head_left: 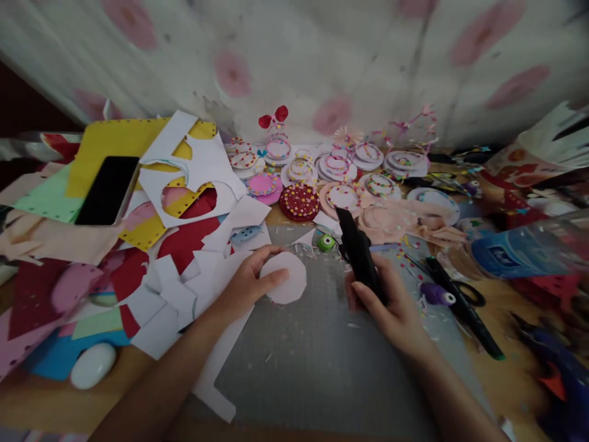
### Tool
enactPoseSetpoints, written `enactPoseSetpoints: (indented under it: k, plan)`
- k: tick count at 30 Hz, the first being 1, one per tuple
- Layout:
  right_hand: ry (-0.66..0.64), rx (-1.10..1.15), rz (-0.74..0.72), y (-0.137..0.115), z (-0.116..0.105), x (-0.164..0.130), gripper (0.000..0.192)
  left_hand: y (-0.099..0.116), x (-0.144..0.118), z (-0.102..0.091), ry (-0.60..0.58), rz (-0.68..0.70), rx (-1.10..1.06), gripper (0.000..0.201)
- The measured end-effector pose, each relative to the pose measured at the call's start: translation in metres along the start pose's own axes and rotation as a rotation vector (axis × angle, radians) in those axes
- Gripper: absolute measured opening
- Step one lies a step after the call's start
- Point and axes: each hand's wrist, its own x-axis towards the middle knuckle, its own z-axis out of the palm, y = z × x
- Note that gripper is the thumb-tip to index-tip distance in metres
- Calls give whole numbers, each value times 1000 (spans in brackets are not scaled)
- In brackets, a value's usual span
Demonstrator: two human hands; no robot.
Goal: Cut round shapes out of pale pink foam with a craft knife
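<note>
Nearest you, the desk carries a grey mat, with a white egg-shaped object off its edge at 8 o'clock. Over the mat, your left hand is partly closed, pinching a small white disc by its left edge, the thumb lying across the face and the fingers behind. The disc's flat face is turned up toward you; being round, it shows no long axis. At 3 o'clock from it, well apart, your right hand is curled around the lower part of a black tool, thumb on the near side. The tool's long axis runs from 5 o'clock up to 11 o'clock, its free end tilted away from you

Beyond that, the purple one-eyed figure lies near your right hand at 3 o'clock, and the green one-eyed figure sits just beside the tool's upper end. Toward 10 o'clock a black phone rests on the paper scraps. Farthest, at 12 o'clock, bead-trimmed discs crowd in front of a flower-patterned cloth
</note>
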Motion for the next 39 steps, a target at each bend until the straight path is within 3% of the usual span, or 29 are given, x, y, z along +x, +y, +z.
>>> enactPoseSetpoints:
  k: [3,9,13,16,21,27,39]
  plan:
    - [7,-157,-42,-1,-2,-1,38,3,0,-3,-24,-36,-62,46]
    - [-137,-454,-117,4,-5,-3,49,5,-2,-1,25,-114,-19,34]
    - [-227,-634,-220,5,-5,-5,39,5,-3,2,31,-98,-18,34]
    - [-205,-754,-331,2,-5,-6,31,4,-3,2,61,-52,-45,34]
    - [-158,-781,-346,-7,-3,-3,25,3,-3,3,81,-31,-52,32]
    - [-194,-857,-397,-9,0,1,35,2,-4,7,79,-15,17,29]
    - [-111,-912,-411,-4,0,0,39,2,-3,7,52,-9,26,29]
